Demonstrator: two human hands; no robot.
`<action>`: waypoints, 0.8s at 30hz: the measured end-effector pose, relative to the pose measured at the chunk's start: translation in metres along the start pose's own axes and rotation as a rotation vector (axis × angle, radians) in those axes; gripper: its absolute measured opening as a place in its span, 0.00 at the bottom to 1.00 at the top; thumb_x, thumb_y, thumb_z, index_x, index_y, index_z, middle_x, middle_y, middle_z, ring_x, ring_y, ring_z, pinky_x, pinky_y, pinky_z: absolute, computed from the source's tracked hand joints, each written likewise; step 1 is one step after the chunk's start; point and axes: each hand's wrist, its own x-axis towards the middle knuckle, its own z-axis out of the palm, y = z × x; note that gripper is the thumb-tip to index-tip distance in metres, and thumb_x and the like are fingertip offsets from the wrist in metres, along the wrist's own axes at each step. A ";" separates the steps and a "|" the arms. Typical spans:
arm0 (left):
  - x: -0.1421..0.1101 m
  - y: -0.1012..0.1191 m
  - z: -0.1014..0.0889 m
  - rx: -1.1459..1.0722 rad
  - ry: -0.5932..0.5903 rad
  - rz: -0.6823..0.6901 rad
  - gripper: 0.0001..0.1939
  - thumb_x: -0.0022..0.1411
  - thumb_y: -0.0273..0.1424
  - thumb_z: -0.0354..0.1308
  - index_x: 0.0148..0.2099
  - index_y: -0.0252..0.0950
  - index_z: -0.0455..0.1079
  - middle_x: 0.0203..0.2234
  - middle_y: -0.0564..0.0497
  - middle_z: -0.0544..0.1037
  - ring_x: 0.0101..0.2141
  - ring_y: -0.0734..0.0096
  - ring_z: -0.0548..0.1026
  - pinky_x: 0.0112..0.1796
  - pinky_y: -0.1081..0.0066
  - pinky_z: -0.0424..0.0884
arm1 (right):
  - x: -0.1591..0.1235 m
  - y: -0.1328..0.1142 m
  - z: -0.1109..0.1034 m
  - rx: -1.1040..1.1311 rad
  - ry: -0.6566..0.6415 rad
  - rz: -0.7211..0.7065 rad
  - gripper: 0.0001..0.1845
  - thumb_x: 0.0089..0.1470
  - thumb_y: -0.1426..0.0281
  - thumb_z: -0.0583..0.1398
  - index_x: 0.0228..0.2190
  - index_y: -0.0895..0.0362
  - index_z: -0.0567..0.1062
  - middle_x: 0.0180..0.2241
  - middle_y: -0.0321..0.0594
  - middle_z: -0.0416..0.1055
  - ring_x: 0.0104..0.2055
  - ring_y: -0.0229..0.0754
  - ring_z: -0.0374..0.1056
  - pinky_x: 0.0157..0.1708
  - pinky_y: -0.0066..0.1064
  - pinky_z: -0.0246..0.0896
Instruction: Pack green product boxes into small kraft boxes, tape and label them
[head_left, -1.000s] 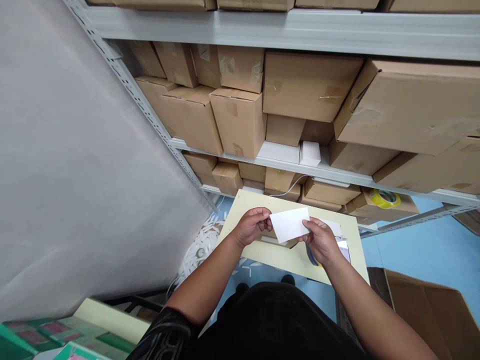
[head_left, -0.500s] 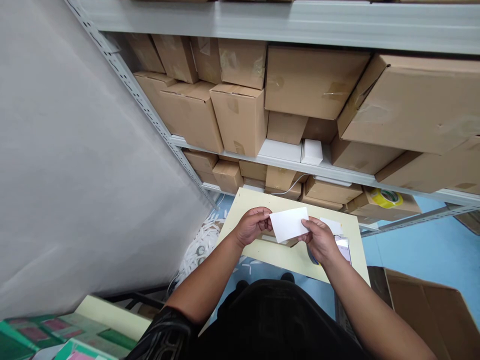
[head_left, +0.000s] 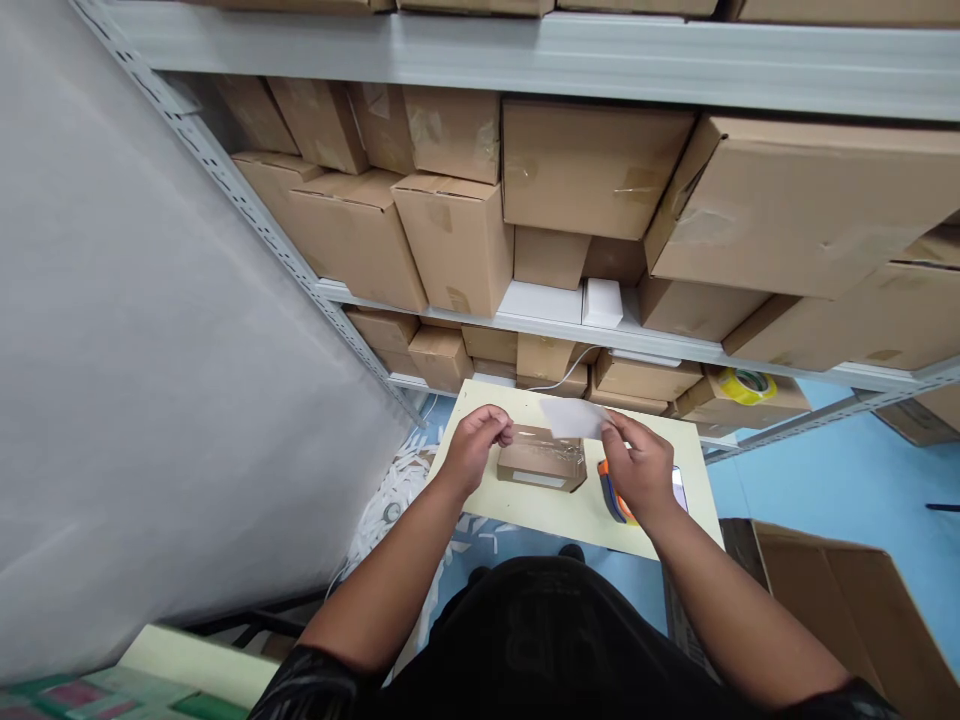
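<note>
My right hand pinches one corner of a small white paper sheet, which is tilted and slightly blurred over the table. My left hand is apart from the sheet, its thumb and fingers pressed together; whether something tiny is between them I cannot make out. Below and between both hands, a small taped cardboard box with a white strip on its front side rests on the cream table. An orange and blue tool, partly hidden, lies beside my right hand. Behind that hand, part of a phone-like screen shows.
Metal shelving full of cardboard boxes stands beyond the table. A yellow tape roll lies on a lower box. White paper strips litter the floor at left. At lower right stands a large open carton.
My left hand has let go of the sheet's left edge and moved away to the left. The sheet, still in my right hand, has tilted, uncovering the small box. The view has shifted slightly.
</note>
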 end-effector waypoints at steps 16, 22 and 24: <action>-0.026 0.003 0.043 0.060 -0.271 -0.001 0.18 0.55 0.42 0.72 0.38 0.33 0.76 0.31 0.50 0.79 0.34 0.69 0.76 0.41 0.66 0.72 | -0.009 -0.016 0.004 -0.450 -0.061 -0.701 0.25 0.61 0.77 0.60 0.59 0.58 0.73 0.49 0.47 0.81 0.50 0.49 0.77 0.53 0.40 0.72; -0.029 0.001 0.044 0.085 -0.263 -0.024 0.17 0.56 0.41 0.72 0.37 0.33 0.76 0.30 0.50 0.79 0.33 0.69 0.76 0.41 0.67 0.72 | -0.016 -0.012 0.004 -0.448 -0.107 -0.634 0.22 0.64 0.75 0.58 0.57 0.55 0.75 0.48 0.46 0.81 0.49 0.48 0.78 0.51 0.40 0.74; -0.029 0.000 0.044 0.087 -0.261 -0.029 0.17 0.57 0.42 0.71 0.37 0.33 0.76 0.29 0.49 0.78 0.33 0.69 0.76 0.40 0.67 0.72 | -0.018 -0.009 0.005 -0.424 -0.133 -0.598 0.22 0.64 0.74 0.58 0.57 0.54 0.75 0.48 0.46 0.81 0.50 0.49 0.78 0.51 0.41 0.74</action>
